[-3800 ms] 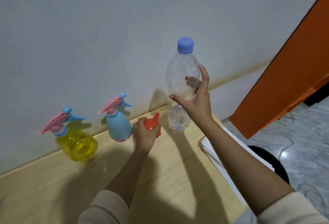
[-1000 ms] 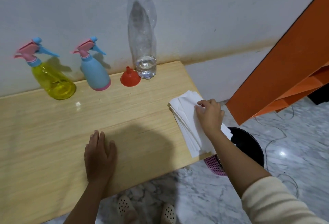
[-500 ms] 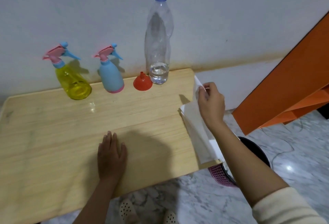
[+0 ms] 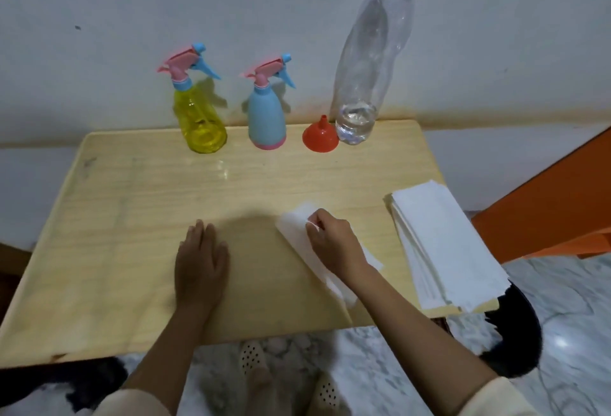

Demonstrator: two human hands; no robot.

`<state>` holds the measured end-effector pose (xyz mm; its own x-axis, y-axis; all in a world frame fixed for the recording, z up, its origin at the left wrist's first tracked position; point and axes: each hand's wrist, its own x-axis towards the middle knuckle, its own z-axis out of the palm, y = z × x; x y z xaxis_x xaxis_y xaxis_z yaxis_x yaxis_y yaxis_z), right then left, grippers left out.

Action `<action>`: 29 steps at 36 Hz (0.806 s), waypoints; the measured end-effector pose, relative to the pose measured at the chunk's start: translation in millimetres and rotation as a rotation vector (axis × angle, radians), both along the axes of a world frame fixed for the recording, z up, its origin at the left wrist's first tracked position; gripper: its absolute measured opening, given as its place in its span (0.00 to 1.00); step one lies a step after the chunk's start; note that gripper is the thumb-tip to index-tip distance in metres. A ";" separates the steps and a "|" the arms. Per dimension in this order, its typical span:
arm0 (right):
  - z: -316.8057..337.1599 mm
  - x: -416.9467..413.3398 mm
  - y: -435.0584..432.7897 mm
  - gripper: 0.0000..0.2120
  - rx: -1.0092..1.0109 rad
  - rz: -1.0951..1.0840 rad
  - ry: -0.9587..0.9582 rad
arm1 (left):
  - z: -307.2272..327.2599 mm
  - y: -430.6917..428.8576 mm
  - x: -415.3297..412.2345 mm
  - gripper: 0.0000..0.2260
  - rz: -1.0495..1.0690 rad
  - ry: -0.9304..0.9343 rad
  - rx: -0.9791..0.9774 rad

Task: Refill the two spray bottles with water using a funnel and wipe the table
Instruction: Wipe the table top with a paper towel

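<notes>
White paper towel (image 4: 299, 234) is pinched in my right hand (image 4: 335, 247), fingers curled over its upper edge, the sheet lying on the wooden table (image 4: 132, 217) and trailing under my wrist toward the near edge. My left hand (image 4: 201, 267) lies flat, palm down, fingers together, just beside the sheet but apart from it. A stack of paper towels (image 4: 443, 243) sits at the table's right edge, overhanging the near corner. Along the far edge, against the wall, stand 4 items in a row: a yellow spray bottle (image 4: 200, 118), a blue spray bottle (image 4: 267, 115), an orange funnel (image 4: 320, 138) resting wide end down, and a tall clear water bottle (image 4: 367, 62), capped, with a little water at the bottom. The funnel sits just beside the water bottle. A wet sheen shows on the table before the spray bottles.
</notes>
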<state>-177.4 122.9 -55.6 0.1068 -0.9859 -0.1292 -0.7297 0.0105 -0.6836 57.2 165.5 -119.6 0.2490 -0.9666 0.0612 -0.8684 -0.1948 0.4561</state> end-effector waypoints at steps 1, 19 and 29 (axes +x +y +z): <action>-3.5 -0.7 1.1 0.07 0.004 -0.023 0.058 | -0.4 -0.2 -1.0 0.27 0.004 -0.006 -0.007; -68.2 -9.5 2.2 0.38 -0.076 0.098 0.560 | 1.6 -0.6 -6.4 0.26 0.083 -0.011 -0.036; -66.3 -6.2 -68.2 0.35 -0.092 0.076 0.461 | -0.6 -3.0 -7.4 0.24 0.115 -0.014 -0.070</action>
